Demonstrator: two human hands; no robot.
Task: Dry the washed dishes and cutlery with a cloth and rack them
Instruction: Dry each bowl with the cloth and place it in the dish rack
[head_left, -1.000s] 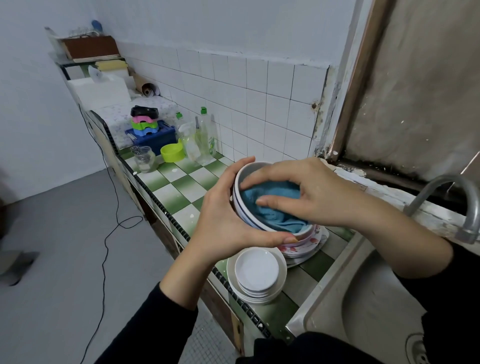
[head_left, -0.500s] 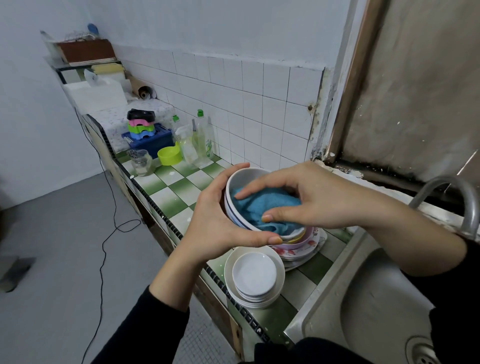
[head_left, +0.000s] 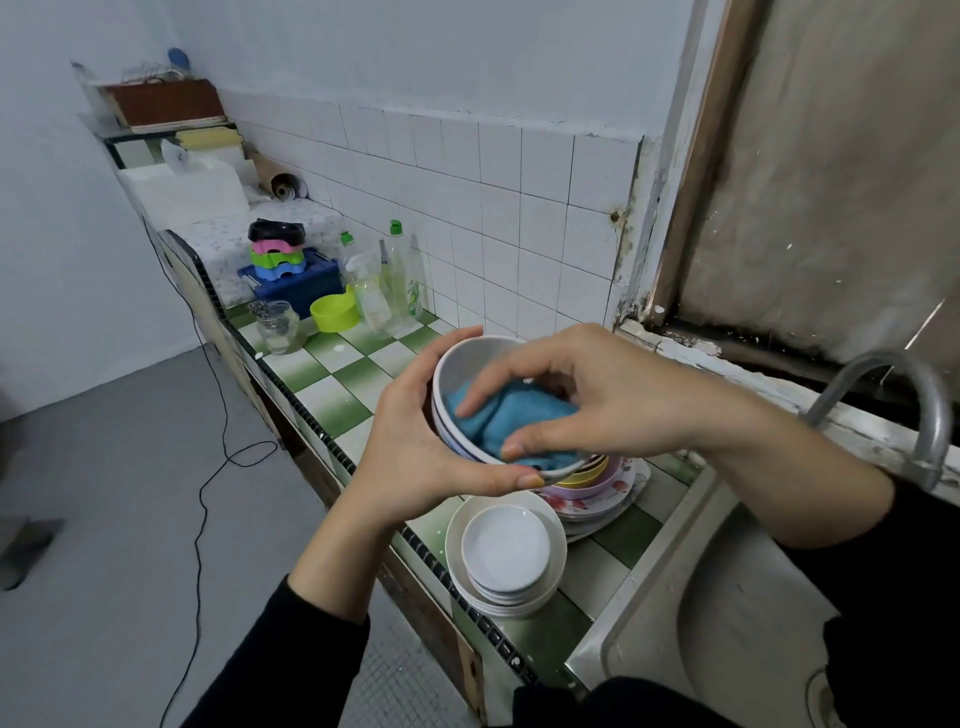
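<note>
Left hand (head_left: 415, 452): fingers curled round white bowl (head_left: 465, 364), held above the bench (head_left: 332, 400).
Right hand (head_left: 597, 400): fingers bent, pinching blue cloth (head_left: 519, 415) inside the bowl.
Bench: checked green tiles; white plates (head_left: 506, 545) stacked beside sink (head_left: 727, 649).
Room: tiled wall (head_left: 467, 171), grey floor (head_left: 130, 493).

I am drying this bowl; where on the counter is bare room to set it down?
The widest bare patch is the checked tiles between the glass jar and the held bowl. A narrow strip lies between the white plates and the sink. Crowded: the flowered plates behind them, the bottles at the wall.
</note>
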